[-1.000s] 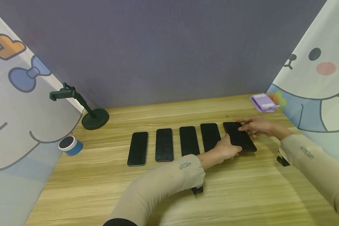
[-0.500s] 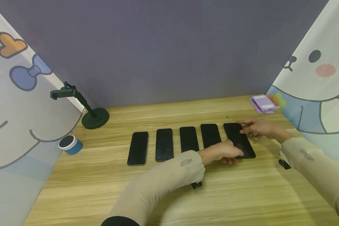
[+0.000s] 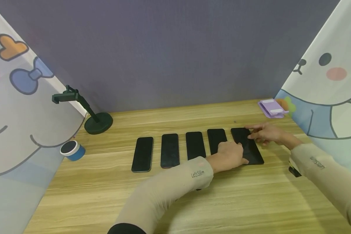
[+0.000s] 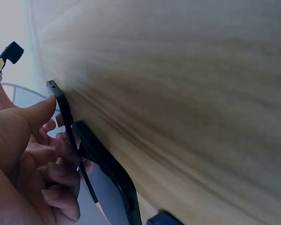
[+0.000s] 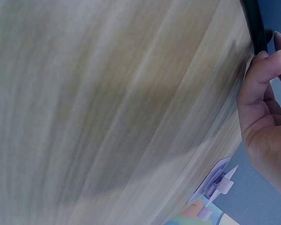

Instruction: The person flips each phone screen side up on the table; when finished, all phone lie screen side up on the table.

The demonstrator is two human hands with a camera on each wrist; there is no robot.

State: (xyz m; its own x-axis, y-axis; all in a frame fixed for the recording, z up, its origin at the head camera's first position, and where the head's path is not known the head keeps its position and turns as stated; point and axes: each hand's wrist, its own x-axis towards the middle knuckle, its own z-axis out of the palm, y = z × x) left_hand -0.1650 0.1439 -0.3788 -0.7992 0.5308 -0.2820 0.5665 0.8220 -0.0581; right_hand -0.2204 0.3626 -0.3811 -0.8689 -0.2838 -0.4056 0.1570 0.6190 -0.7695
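Observation:
Several black smartphones lie flat in a row on the wooden table in the head view. The rightmost smartphone [image 3: 253, 151] is slightly larger than its neighbours and has both hands at it. My left hand [image 3: 229, 156] touches its near end with the thumb, the other fingers loosely bent over the neighbouring smartphone [image 3: 217, 138]. In the left wrist view that thumb [image 4: 40, 112] meets the phone's end. On the far right side, my right hand [image 3: 267, 133] has its index finger along the top edge and its thumb on the side. The right wrist view shows the phone's edge [image 5: 255, 28] against the thumb.
Further left are more smartphones [image 3: 143, 154], the middle one partly behind the left sleeve [image 3: 175, 182]. A dark green phone stand [image 3: 99, 123] and a blue-and-white round container [image 3: 73, 150] stand at left. A purple folding stand [image 3: 272, 108] sits at back right.
The rightmost smartphone's near end has come down and toward me, so it lies flat. My left hand has drawn back slightly left, its fingers bending off the screen. The right hand barely moved.

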